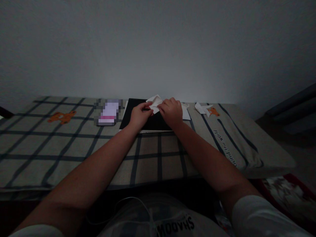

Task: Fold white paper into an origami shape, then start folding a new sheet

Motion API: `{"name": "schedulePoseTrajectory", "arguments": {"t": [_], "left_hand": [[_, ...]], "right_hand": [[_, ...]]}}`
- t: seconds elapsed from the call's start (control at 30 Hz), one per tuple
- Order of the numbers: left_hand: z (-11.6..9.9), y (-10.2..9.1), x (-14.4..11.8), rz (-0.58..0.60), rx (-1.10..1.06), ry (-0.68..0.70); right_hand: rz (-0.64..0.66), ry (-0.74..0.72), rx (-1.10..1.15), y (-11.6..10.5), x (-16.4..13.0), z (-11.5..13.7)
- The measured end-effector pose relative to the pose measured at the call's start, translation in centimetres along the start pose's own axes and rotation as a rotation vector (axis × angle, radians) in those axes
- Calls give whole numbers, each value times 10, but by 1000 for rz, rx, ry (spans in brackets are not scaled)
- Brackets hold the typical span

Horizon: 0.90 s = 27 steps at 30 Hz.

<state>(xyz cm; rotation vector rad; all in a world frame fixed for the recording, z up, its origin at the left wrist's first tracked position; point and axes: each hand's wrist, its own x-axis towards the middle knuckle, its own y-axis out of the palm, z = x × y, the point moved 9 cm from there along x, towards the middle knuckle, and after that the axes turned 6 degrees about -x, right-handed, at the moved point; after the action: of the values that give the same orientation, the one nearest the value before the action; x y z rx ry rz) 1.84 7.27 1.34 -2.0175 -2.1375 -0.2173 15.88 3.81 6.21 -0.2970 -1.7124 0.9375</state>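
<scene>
So, far left, an orange bear print [61, 117] sits on the checked cloth [81, 144], and next along lies a lit phone [110, 110], its edges blurred out. Then comes the black notebook [159, 125], and here's the action: the left hand [140, 115] pinches the creased white paper [156, 99] between thumb and fingers, just above that dark cover, while the right hand [172, 112] grips its other side, fingers curled. Beside that wrist, a white sheet [186, 114] pokes out; farther right, a folded paper piece [202, 108] rests near another bear print [214, 112].
</scene>
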Motion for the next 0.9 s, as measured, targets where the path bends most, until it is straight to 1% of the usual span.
{"name": "schedulePoseTrajectory", "arguments": {"t": [0.13,0.2,0.43,0.53,0.73,0.9], "left_hand": [[2,-2,2,-23,-20,2],[3,-3,3,-30,-15,9],[3,-8,4,-49,-3,49],[2,-8,3,-60,3,54],[0,-6,2,-44,1,37],[2,-7,4,-71,-48,26]], "right_hand": [[-15,-98,-29,-4,0,10],[-31,-119,-17,-7,0,11],[-15,-124,86,-6,0,13],[-16,-124,76,-6,0,15],[2,-98,59,-2,-1,15],[9,-126,65,-4,-1,19]]}}
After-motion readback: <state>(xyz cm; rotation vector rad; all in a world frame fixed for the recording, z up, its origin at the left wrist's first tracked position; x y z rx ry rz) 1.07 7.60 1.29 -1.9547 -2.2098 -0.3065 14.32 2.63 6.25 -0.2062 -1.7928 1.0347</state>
